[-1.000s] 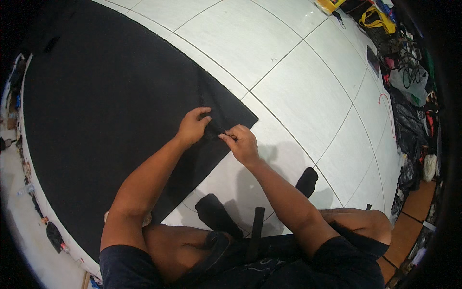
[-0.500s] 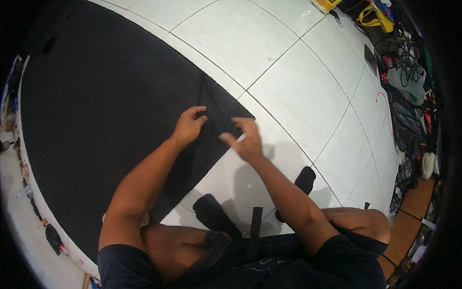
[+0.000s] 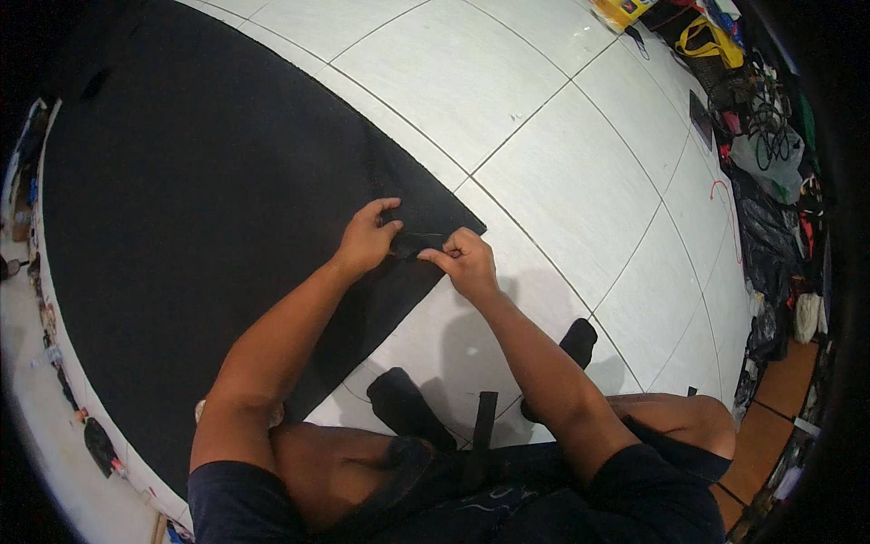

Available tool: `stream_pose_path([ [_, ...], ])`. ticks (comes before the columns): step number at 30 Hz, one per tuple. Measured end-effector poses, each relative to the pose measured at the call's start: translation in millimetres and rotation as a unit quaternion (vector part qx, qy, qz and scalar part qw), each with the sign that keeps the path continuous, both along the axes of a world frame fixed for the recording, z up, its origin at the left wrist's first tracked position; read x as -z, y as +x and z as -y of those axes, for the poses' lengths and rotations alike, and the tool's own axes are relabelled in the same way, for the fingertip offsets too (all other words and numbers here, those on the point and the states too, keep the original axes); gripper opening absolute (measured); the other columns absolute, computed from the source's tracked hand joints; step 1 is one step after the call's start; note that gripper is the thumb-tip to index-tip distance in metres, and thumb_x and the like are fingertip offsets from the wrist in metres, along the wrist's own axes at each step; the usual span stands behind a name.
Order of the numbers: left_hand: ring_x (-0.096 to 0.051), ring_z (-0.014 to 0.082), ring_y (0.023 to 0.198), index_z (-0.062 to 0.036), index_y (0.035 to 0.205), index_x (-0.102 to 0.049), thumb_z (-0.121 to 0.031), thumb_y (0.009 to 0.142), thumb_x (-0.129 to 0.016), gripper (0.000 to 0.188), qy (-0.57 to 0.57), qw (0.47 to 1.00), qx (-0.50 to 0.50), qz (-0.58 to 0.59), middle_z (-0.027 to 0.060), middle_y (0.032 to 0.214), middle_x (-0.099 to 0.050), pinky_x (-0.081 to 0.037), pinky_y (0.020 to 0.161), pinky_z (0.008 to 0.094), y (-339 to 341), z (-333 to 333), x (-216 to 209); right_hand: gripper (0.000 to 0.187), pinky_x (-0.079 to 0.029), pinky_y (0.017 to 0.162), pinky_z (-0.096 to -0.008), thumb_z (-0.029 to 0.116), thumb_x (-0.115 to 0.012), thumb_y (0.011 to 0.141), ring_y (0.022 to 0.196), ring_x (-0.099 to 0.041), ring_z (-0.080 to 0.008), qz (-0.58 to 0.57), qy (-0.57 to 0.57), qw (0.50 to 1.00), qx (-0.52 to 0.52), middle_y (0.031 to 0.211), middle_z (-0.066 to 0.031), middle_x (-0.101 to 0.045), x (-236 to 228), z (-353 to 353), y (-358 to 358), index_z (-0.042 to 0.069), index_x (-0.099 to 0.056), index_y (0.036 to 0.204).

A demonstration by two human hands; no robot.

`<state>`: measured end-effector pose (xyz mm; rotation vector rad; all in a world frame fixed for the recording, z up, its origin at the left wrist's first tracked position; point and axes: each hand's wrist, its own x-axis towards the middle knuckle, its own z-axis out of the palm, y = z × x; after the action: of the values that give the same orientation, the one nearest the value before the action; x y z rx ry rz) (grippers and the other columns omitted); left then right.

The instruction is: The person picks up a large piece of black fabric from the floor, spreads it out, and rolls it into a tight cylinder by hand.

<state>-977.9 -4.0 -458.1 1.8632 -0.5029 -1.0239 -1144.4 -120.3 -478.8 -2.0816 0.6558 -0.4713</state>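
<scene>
as i follow this from afar, the cloth (image 3: 208,181) fills most of the left side, a broad black sheet lying flat on the white floor (image 3: 526,127), one corner pointing out to the right. and here's the action, close to that corner: a dark strip (image 3: 420,242) runs between the two hands, either a fold of the cloth or a separate piece, i can't tell which.

the left hand (image 3: 362,239) is spread at the strip's left end, thumb and forefinger apart over the cloth; i'd judge it sits there to keep things steady, though its other fingers are hidden from me. the right hand (image 3: 471,266), fingers curled and thumb laid along the near edge, looks to be pinching the strip's right end, probably so it's held straight between both sides.

i see the feet (image 3: 405,410) in black resting on the tiles beside the cloth, perhaps so no weight pulls at it. a black strap (image 3: 485,419) stands out from the lap. over at the right rim, black plastic (image 3: 766,218) and a yellow bag (image 3: 711,38) crowd along the floor's edge.
</scene>
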Motion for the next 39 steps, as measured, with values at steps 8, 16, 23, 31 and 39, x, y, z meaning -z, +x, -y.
stream_pose_path([
  [8, -0.059, 0.0141, 0.073, -0.0054, 0.129, -0.054, -0.006, 0.088, -0.061, 0.041, -0.015, 1.000, -0.017, -0.019, 0.0086, 0.087, -0.061, -0.051, 0.063, 0.0285, 1, -2, 7, 0.042, -0.035, 0.050, -0.0303, 0.026, -0.083, 0.074, 0.055, -0.040, -0.0118, -0.021, 0.175, 0.984, 0.012, 0.062, 0.0004, -0.046, 8, -1, -1, 0.005, -0.048, 0.064],
  [16, -0.060, 0.0244, 0.101, -0.0069, 0.127, -0.056, -0.011, 0.087, -0.064, 0.042, -0.027, 1.000, -0.008, 0.012, 0.0162, 0.117, -0.061, -0.047, 0.089, 0.0326, 6, -7, 23, 0.038, -0.035, 0.052, -0.0268, 0.026, -0.073, 0.085, 0.057, -0.040, -0.0091, -0.053, 0.346, 0.937, -0.006, 0.062, 0.0022, -0.045, 3, -5, 1, 0.005, -0.048, 0.066],
  [23, -0.058, 0.0277, 0.110, -0.0060, 0.127, -0.056, -0.010, 0.087, -0.064, 0.042, -0.019, 1.000, -0.016, 0.006, 0.0154, 0.120, -0.061, -0.045, 0.094, 0.0350, 7, -7, 23, 0.051, -0.035, 0.050, -0.0336, 0.039, -0.080, 0.075, 0.056, -0.041, -0.0139, -0.075, 0.160, 0.982, 0.069, 0.059, -0.0033, -0.044, 13, 2, 5, 0.004, -0.045, 0.063],
  [31, -0.057, 0.0270, 0.112, -0.0045, 0.124, -0.058, -0.009, 0.086, -0.065, 0.039, 0.003, 1.000, -0.005, 0.031, 0.0153, 0.122, -0.061, -0.043, 0.097, 0.0338, 6, -2, 17, 0.039, -0.033, 0.047, -0.0260, 0.032, -0.080, 0.078, 0.053, -0.041, -0.0070, -0.039, 0.158, 0.975, 0.154, 0.054, 0.0047, -0.044, 20, 18, 5, 0.006, -0.055, 0.063],
  [39, -0.061, 0.0220, 0.099, -0.0034, 0.120, -0.061, -0.009, 0.085, -0.066, 0.036, 0.007, 0.999, 0.003, 0.046, 0.0136, 0.110, -0.065, -0.046, 0.089, 0.0310, 8, -4, 18, 0.027, -0.047, 0.078, -0.0396, 0.028, -0.066, 0.088, 0.090, -0.060, -0.0298, -0.086, -0.024, 0.986, 0.140, 0.094, -0.0162, -0.060, 25, 34, -7, 0.001, -0.063, 0.092],
])
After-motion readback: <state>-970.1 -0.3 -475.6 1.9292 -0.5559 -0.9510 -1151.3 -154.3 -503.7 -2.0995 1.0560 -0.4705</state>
